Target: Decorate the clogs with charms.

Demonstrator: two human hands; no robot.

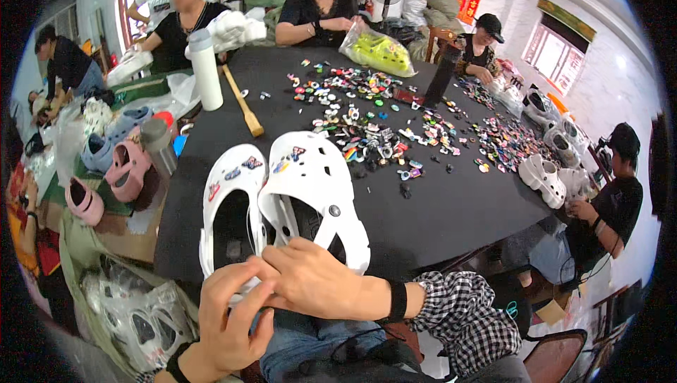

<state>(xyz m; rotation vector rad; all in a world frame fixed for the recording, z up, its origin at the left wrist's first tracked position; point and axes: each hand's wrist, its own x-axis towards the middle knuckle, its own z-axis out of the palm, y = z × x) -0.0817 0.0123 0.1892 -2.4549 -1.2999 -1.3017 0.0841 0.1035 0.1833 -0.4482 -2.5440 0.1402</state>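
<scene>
A person's left hand (229, 316) and right hand (321, 284) meet, fingers bent and tips together, at the heel end of two white perforated foam clogs (303, 185) resting side by side, toes outward, on the near edge of a black-topped table (444, 221); whether the fingertips pinch anything cannot be told. The charm-studded clogs look light, springy, smooth and hard to break, probably best gripped by the sidewall or heel, clear of the shoe charms (252, 163).
</scene>
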